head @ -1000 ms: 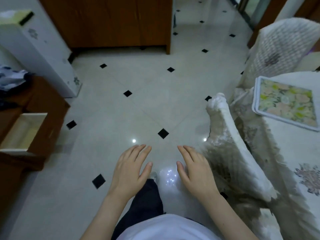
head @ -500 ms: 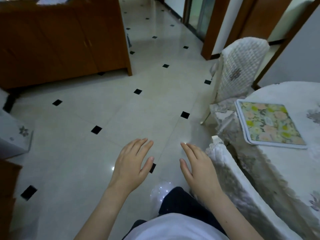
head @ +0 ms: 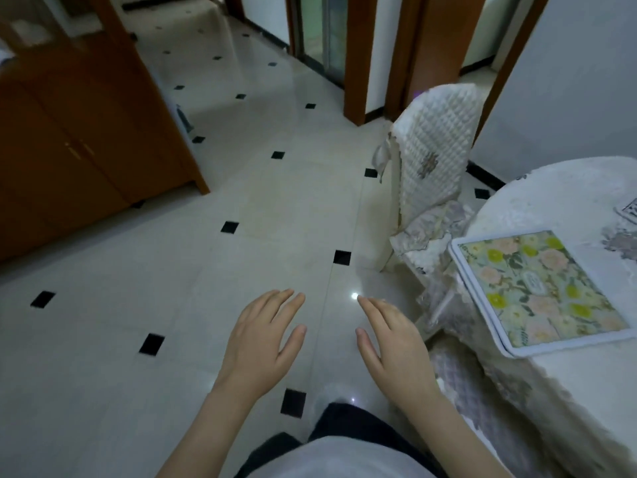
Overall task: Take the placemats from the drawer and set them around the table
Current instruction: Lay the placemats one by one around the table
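While your left hand point(head: 262, 343) and right hand point(head: 396, 343) hover flat, empty, beside table point(head: 551, 198): floral placemat point(head: 537, 291) set at table's near edge (second barely visible at far edge); remaining places left.

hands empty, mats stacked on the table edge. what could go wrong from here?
1. The floral placemats look like a stack of two, not spread around, and their near corner seems to overhang the table edge; a brush could tip them off.
2. Left hand and right hand are empty over the glossy tiled floor, which could be slippery.
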{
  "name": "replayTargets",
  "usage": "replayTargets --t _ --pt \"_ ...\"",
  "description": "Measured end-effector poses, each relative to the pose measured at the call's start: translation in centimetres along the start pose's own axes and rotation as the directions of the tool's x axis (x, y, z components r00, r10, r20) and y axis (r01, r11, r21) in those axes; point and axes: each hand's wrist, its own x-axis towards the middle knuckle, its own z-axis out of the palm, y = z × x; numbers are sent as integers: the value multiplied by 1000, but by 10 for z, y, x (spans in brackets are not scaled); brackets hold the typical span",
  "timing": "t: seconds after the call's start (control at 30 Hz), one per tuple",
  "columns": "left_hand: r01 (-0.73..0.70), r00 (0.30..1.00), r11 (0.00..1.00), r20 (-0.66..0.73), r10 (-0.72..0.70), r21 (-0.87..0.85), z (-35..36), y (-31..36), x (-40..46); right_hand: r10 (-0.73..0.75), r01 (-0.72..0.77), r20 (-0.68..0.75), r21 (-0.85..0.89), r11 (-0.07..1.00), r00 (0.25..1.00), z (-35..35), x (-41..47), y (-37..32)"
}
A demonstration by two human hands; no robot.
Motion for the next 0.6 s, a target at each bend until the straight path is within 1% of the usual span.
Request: replayTargets --t 0.17,0.3,0.37,0.47,0.53,0.6 --pt "-139 990 990 39 139 -8 -3 -5 105 131 -137 -110 -45 990 985 -17 54 30" --pt "-280 949 958 137 285 -53 23 4 166 282 -296 -182 -55 954 942 -21 70 56" --pt "-369 905 926 195 378 -84 40 9 196 377 -395 -214 -48 917 901 -20 77 70" --pt "-498 815 857 266 514 -131 64 17 247 496 -523 -273 -32 851 824 -18 90 89" --pt "-569 751 802 283 597 -184 77 25 287 565 -605 -317 -32 796 761 -18 103 98" --pt "-635 672 735 299 678 -239 85 35 329 633 -689 -370 -28 724 680 -22 119 105"
